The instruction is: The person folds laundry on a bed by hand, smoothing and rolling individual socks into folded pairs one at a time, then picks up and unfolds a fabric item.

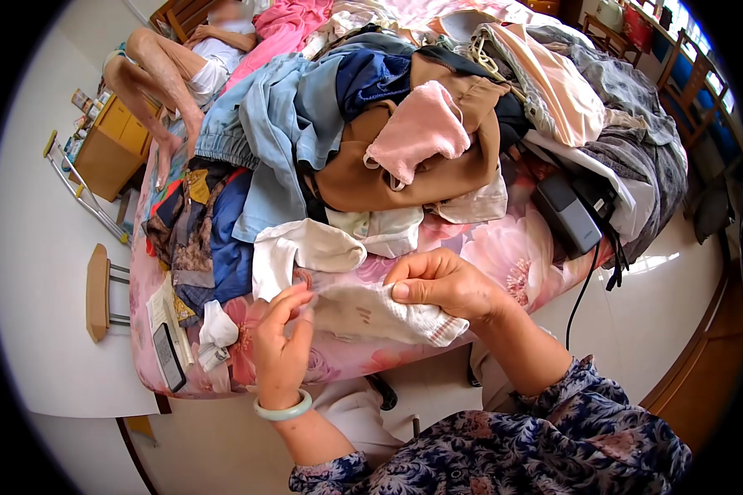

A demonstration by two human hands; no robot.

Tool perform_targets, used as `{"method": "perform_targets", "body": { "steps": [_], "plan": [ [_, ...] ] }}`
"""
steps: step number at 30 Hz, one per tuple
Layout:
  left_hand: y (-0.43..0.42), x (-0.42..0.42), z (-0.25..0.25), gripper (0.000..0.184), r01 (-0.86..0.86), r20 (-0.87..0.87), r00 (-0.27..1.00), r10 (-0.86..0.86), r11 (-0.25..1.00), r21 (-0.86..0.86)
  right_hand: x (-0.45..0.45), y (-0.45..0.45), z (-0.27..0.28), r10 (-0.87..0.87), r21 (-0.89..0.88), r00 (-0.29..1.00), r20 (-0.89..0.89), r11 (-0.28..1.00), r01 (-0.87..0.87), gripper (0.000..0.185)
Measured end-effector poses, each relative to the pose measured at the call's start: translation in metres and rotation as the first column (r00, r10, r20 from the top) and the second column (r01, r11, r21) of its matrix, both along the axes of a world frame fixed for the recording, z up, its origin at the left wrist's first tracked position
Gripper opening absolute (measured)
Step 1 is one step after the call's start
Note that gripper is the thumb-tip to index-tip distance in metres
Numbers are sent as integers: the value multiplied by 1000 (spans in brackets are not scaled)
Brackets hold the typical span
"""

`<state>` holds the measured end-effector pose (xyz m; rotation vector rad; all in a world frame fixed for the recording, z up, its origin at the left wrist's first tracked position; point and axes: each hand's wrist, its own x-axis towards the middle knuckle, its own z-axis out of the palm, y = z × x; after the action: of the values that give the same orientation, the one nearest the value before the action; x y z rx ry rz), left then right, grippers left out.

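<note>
Pinched between the thumb and fingers of my right hand (pixel 446 285) is a white sock (pixel 363 315) with small brownish marks and a striped cuff. The sock stretches leftward above the bed edge. My left hand (pixel 285 338), with a pale green bangle at the wrist, is beside its other end, fingers stretched out and apart. Whether those fingertips touch the sock is blurred. Just beyond lies another white sock-like piece (pixel 305 252) on the flowered bedsheet (pixel 512 276). Behind it rests a folded white cloth (pixel 384 231).
Heaped clothes cover the bed: light blue denim (pixel 260 115), a brown garment (pixel 371 177), a pink cloth (pixel 421 132). A grey box-shaped device (pixel 565 214) with cables sits right; a phone (pixel 169 355) and crumpled white cloth (pixel 217 326) lie left. A person (pixel 169 78) reclines at far left.
</note>
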<state>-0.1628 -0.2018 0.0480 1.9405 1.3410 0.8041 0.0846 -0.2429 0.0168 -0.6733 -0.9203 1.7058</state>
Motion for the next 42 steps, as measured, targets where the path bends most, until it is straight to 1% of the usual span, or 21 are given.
{"method": "perform_targets", "body": {
  "steps": [1, 2, 4, 7, 8, 10, 11, 12, 13, 15, 17, 19, 23, 25, 28, 30, 33, 35, 37, 39, 42],
  "plan": [
    [-1, 2, 2, 35, 121, 133, 982, -132, 989, 87, -2, -1, 1, -1, 1, 1000, -1, 1000, 1, 14],
    [-3, 8, 7, 35, 121, 132, 982, -132, 989, 87, -5, -1, 2, 31, 2, 999, -8, 1000, -31, 14],
    [-12, 31, 27, 51, 347, 15, 929, -370, 883, 318, -7, -5, 12, 114, -80, 993, -38, 990, -117, 12],
    [-28, 50, 24, 60, 374, 58, 920, -388, 912, 168, -16, -3, 9, 76, 65, 997, -3, 995, -76, 18],
    [-30, 51, 15, 58, 289, 112, 950, -293, 956, 53, -13, -5, 14, 77, 69, 997, 0, 995, -77, 18],
    [-27, 43, 7, 55, 280, 75, 956, -283, 959, 52, -2, -11, 28, 55, -87, 996, -70, 994, -61, 22],
    [-26, 38, 6, 53, 271, 37, 961, -272, 962, 45, 1, -10, 21, 42, -85, 978, -203, 995, -61, 28],
    [-27, 34, 5, 38, 247, 140, 959, -247, 969, 16, 1, -8, 18, -24, -52, 975, -221, 999, 13, 30],
    [-26, 34, 7, 38, 239, 138, 961, -240, 971, 25, 0, -7, 15, -89, -22, 966, -243, 996, 86, 32],
    [-28, 38, 10, 27, 111, 577, 816, -32, 988, -103, -5, -4, 2, -88, 62, 960, -265, 992, 108, 35],
    [-26, 41, 14, 24, 116, 652, 758, 16, 981, -158, -9, -4, -3, -94, 140, 953, -288, 980, 139, 37],
    [-25, 42, 12, 27, 192, 731, 680, 56, 949, -250, -10, -8, 2, -2, 252, 984, -176, 967, 47, 37],
    [-23, 49, 9, 24, 290, 779, 624, 60, 908, -302, -18, -9, 1, -15, 88, 992, -129, 996, 27, 30],
    [-22, 56, 11, 20, 309, 795, 590, 143, 870, -385, -22, -9, 1, -10, 67, 994, -111, 998, 18, 22],
    [-18, 54, -1, 15, 273, 808, 560, 184, 880, -390, -28, -12, -1, -143, 80, 978, -151, 984, 156, 14],
    [-13, 49, -12, 11, 222, 812, 565, 148, 920, -322, -21, -16, 3, -294, 150, 954, 62, 948, 282, 9],
    [-13, 47, -16, 6, 155, 802, 592, 78, 966, -207, -13, -16, 9, -296, 252, 953, 64, 929, 272, 7],
    [-15, 49, -18, 10, 283, 851, 524, 38, 935, -216, -10, -16, 11, -210, 221, 977, 49, 956, 194, 7],
    [-17, 55, -13, 15, 278, 868, 491, 77, 930, -240, -12, -14, 6, -189, 83, 973, -136, 976, 201, 12],
    [-17, 52, -16, 16, 360, 905, 414, 94, 897, -257, -12, -11, 1, -254, 81, 965, -71, 962, 259, 15],
    [-15, 53, -24, 17, 379, 910, 412, 50, 899, -221, -10, -12, 4, -8, 64, 1000, 0, 998, 8, 16]
  ]
}}
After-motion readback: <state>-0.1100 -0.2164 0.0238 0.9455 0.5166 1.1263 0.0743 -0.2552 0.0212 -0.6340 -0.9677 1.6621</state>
